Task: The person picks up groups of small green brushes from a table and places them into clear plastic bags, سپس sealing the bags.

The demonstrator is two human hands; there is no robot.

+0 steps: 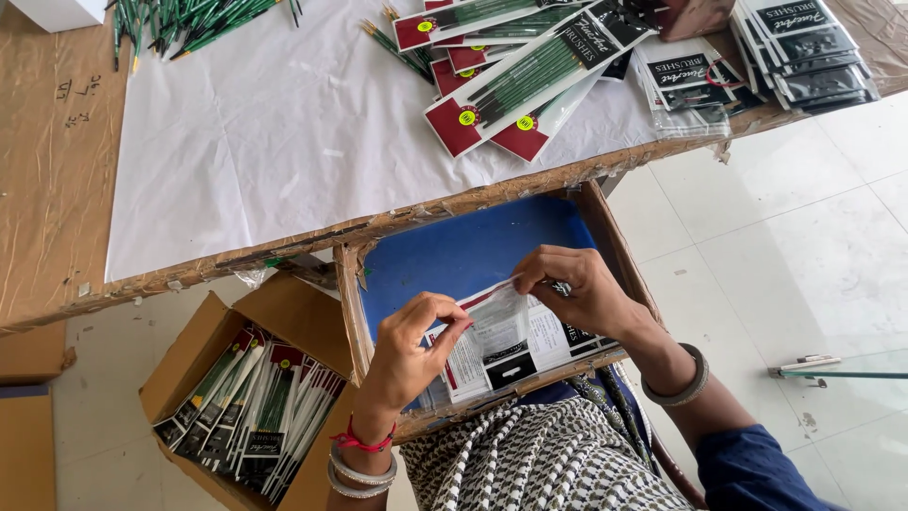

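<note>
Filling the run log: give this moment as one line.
left hand: pinches packet edge | right hand: pinches top | clear brush packet: over blue-lined tray | carton of packs: floor, left
</note>
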